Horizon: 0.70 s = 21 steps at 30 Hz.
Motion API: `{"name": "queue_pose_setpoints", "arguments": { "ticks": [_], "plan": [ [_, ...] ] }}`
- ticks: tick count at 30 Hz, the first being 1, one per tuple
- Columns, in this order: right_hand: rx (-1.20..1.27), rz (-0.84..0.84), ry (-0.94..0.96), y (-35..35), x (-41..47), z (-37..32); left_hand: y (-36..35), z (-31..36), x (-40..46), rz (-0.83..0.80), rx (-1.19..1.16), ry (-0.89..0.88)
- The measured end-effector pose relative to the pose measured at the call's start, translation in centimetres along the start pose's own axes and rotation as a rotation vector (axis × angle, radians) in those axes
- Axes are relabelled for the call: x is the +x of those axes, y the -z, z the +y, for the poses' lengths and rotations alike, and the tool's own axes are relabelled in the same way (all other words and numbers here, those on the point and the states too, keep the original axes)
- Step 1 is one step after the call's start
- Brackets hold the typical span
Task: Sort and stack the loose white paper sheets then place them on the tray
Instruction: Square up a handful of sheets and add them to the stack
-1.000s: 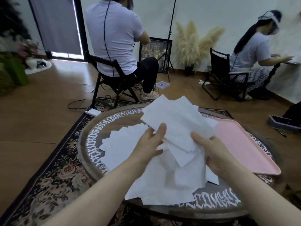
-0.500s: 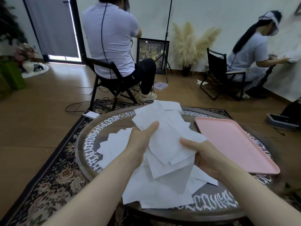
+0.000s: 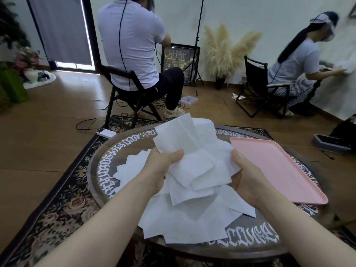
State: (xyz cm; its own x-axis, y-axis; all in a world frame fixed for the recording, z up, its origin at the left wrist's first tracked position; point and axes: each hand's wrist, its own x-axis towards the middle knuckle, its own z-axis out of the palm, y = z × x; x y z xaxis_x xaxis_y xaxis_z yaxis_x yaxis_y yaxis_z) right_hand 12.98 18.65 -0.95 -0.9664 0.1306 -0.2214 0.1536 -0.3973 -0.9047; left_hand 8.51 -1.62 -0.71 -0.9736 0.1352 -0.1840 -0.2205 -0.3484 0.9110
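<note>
White paper sheets [image 3: 192, 160] fill the middle of the head view, a loose bundle held up above the round dark tabletop [image 3: 100, 170] between two bare hands. The left hand [image 3: 161, 168] grips the bundle at its left edge, with the thumb lying on top of the paper and the fingers curled under it, hidden from view. The right hand [image 3: 244, 176] holds the right edge in the same way, thumb on top, other fingers behind the sheets. The sheets in the bundle are not aligned; their corners stick out in several directions. More loose sheets [image 3: 185, 218] lie spread on the tabletop below the hands, overlapping each other. A pink tray [image 3: 279, 166] rests on the right part of the tabletop, just beside the right hand, and no paper is on it. Behind the tabletop two seated persons are on dark chairs, on a wooden floor.
</note>
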Motion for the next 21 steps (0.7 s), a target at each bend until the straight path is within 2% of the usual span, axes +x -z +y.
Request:
{"name": "queue_pose_setpoints", "arguments": {
  "ticks": [3,6,9,13,15,19,21],
  "plan": [
    [-0.001,0.108,0.104,0.0,0.2,-0.7,0.7,0.0,0.4,0.070,-0.004,0.019],
    [0.048,0.137,0.197,0.3,0.2,-1.7,1.5,-0.2,1.0,0.162,0.042,0.020],
    [0.159,0.044,0.262,-0.2,-0.1,-2.5,1.7,-0.8,1.1,0.191,0.120,0.041],
    [0.234,-0.135,0.234,-1.9,-0.4,-1.4,0.5,-1.4,0.7,0.140,0.128,0.072],
    [0.139,-0.180,0.183,-2.5,-0.4,0.0,-0.1,-1.4,0.6,0.142,0.125,0.036],
    [-0.268,-0.185,0.163,-2.9,-1.0,1.6,-0.6,-0.7,0.4,0.176,0.068,-0.013],
    [-0.311,-0.168,0.194,-2.7,-1.1,1.5,-0.6,-0.4,0.0,0.127,0.018,0.020]
  ]
}}
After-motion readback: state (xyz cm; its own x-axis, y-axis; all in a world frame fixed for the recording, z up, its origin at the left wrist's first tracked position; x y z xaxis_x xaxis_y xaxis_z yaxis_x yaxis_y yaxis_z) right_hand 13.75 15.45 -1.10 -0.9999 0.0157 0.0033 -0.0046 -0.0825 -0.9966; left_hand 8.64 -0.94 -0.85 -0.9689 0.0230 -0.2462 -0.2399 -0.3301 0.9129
